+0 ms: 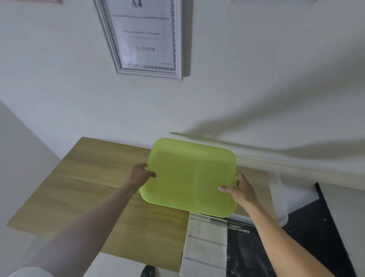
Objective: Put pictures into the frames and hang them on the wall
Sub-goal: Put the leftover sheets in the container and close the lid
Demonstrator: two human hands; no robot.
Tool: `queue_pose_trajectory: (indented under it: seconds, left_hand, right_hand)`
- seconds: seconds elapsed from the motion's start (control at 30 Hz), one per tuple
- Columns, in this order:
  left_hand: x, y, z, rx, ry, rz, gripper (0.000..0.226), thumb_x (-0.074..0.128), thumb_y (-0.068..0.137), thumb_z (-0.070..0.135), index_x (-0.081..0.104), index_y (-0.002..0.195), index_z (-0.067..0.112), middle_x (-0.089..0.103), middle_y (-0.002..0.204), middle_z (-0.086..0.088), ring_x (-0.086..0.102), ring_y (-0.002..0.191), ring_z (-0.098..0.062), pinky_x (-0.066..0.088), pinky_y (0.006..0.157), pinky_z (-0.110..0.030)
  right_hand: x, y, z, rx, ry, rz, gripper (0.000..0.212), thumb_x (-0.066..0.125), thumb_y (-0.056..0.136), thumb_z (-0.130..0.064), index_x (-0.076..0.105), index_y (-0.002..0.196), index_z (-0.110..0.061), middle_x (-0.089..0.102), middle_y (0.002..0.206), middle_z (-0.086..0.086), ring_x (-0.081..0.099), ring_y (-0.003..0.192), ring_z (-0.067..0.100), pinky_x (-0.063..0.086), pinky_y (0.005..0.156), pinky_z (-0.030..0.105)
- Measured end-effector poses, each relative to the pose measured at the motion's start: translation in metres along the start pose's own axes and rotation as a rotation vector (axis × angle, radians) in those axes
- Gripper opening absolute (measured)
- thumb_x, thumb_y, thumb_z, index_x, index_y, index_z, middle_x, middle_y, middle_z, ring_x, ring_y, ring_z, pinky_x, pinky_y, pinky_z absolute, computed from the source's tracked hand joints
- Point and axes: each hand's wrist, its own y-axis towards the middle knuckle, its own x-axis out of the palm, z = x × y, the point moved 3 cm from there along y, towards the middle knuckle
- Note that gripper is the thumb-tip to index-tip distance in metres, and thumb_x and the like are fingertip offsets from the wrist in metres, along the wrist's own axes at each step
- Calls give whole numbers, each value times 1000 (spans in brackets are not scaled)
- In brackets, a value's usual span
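Observation:
I hold a lime-green plastic tray [183, 178] above the wooden table [83, 193], tilted a little toward me. My left hand [140, 176] grips its left edge and my right hand [240, 189] grips its right edge, thumbs on top. A silver picture frame [175, 49] with a white "A4" sheet [144, 33] inside hangs on the white wall above the table. A printed picture sheet [219, 245] with a "SPECIFICATION" panel and a dark part lies on the table's near right, partly under the tray.
A black board [324, 221] lies at the right by the wall. A clear plastic sleeve [278, 197] rests beside my right forearm. A small dark object [148, 271] shows at the bottom edge. Another frame's corner [51, 1] peeks in at top left.

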Motion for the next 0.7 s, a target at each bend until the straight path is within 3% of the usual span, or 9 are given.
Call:
queue_pose_trajectory:
  seconds: [0.23,0.33,0.43,0.6,0.7]
  left_hand:
    - [-87,35,-33,-14,17,26,50,86,67,10,69,113,7,70,97,-10,67,89,-26,51,78,-34]
    - [-112,43,-45,-20,23,37,56,86,67,9,65,119,6,68,103,-10,64,94,-27,50,81,-35]
    - [-131,55,-58,-49,27,46,61,85,68,9,63,125,6,64,100,-8,62,96,-26,48,83,-35]
    - [-143,80,-74,-72,52,35,62,85,67,8,62,124,4,66,106,-11,63,97,-28,49,83,-35]
    - [-142,98,-86,-104,102,20,71,87,63,12,59,128,4,66,115,-13,62,108,-31,50,90,-38]
  right_hand:
    - [97,-6,-35,-1,-99,31,74,92,66,-19,53,129,-14,65,107,-4,62,92,18,46,68,20]
    - [132,-8,-42,32,-159,31,88,91,64,-37,48,138,-16,64,126,3,63,111,24,54,88,34]
    - [161,-10,-49,76,-256,30,104,84,71,-47,29,154,-16,44,149,12,45,136,31,44,108,43]
    - [198,-3,-54,80,-384,40,91,72,86,-44,23,154,-10,40,153,14,45,137,32,44,107,44]
    - [218,2,-50,113,-427,15,88,65,92,-42,15,158,-11,29,159,12,35,143,30,39,112,44]
